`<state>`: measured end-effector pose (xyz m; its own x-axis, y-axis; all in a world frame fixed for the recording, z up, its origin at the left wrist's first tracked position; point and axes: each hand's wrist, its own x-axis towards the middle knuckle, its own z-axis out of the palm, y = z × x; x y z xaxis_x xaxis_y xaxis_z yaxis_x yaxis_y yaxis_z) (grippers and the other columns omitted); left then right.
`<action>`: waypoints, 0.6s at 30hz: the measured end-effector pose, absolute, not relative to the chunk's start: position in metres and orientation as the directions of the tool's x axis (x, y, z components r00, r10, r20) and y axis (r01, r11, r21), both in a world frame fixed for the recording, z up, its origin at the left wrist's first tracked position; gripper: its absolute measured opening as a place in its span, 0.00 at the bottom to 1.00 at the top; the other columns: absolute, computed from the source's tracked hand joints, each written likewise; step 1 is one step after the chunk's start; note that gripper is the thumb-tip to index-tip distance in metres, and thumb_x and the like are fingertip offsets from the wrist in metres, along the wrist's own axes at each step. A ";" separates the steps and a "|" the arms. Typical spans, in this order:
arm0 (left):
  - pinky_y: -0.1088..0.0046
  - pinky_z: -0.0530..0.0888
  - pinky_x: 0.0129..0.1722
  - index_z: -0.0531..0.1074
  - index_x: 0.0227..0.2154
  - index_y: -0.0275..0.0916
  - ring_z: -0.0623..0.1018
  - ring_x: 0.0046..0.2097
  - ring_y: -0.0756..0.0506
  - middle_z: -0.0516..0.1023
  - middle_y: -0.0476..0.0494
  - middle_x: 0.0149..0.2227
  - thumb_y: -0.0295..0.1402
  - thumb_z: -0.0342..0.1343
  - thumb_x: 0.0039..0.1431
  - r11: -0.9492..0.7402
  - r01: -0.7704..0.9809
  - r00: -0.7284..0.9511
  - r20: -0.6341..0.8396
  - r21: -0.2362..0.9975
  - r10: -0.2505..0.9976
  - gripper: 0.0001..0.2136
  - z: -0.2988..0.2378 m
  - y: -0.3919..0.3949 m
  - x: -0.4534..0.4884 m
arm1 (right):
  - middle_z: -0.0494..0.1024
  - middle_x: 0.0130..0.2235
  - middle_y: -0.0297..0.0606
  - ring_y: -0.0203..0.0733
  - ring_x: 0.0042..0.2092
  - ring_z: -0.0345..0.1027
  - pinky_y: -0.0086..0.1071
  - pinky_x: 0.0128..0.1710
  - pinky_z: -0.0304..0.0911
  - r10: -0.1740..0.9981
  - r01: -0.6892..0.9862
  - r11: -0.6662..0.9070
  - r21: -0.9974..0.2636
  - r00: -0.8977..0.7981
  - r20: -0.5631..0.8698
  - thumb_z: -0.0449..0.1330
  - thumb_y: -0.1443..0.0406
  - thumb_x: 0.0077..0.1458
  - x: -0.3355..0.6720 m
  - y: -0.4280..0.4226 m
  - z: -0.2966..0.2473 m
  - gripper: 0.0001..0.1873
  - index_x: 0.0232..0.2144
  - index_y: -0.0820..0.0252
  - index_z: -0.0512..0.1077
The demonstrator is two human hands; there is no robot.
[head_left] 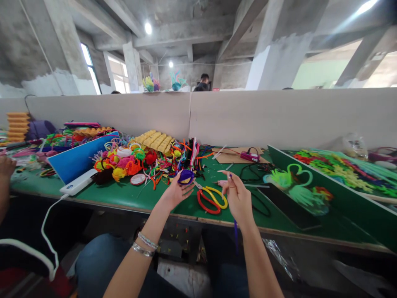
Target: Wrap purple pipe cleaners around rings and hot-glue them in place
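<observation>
My left hand (177, 191) is raised over the front of the green table (124, 196), its fingers closed on a small purple fuzzy piece (186, 176). My right hand (237, 194) is up beside it, pinching a thin purple pipe cleaner (235, 231) that hangs down past the wrist. Two pairs of scissors, one red-handled (207, 204) and one yellow-handled (217, 196), lie on the table between and just beyond my hands.
A heap of coloured pipe-cleaner pieces (136, 161) lies at the left centre, beside a blue board (80, 159) and a white power bank (77, 185) with a cable. A green tray of finished ornaments (338, 174) stands right. Another person's hand (6, 167) shows far left. A partition wall (248, 118) backs the table.
</observation>
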<state>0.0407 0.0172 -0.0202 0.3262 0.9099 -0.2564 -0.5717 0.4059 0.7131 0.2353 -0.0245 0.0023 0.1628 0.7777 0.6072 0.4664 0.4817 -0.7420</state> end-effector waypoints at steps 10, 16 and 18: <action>0.74 0.66 0.43 0.70 0.39 0.42 0.73 0.47 0.49 0.73 0.45 0.47 0.45 0.49 0.56 0.337 -0.581 0.249 -0.233 0.741 0.940 0.15 -0.019 0.014 0.046 | 0.65 0.14 0.27 0.36 0.20 0.61 0.30 0.30 0.62 0.784 0.586 0.430 -0.687 0.135 0.606 0.42 0.59 0.60 0.236 -0.029 0.005 0.23 0.55 0.55 0.62; 0.74 0.67 0.43 0.73 0.35 0.40 0.72 0.48 0.47 0.75 0.45 0.44 0.51 0.45 0.55 0.376 -0.561 0.244 -0.286 0.738 0.926 0.21 -0.021 0.016 0.048 | 0.66 0.15 0.28 0.35 0.16 0.59 0.28 0.22 0.59 0.807 0.617 0.398 -0.679 0.116 0.579 0.43 0.58 0.59 0.237 -0.027 0.003 0.24 0.55 0.55 0.62; 0.74 0.68 0.42 0.72 0.35 0.38 0.72 0.47 0.47 0.75 0.44 0.42 0.51 0.47 0.54 0.367 -0.571 0.215 -0.299 0.734 0.930 0.21 -0.021 0.016 0.048 | 0.74 0.22 0.34 0.38 0.22 0.65 0.29 0.25 0.61 0.796 0.636 0.407 -0.655 0.105 0.596 0.45 0.56 0.58 0.237 -0.024 0.001 0.23 0.52 0.55 0.66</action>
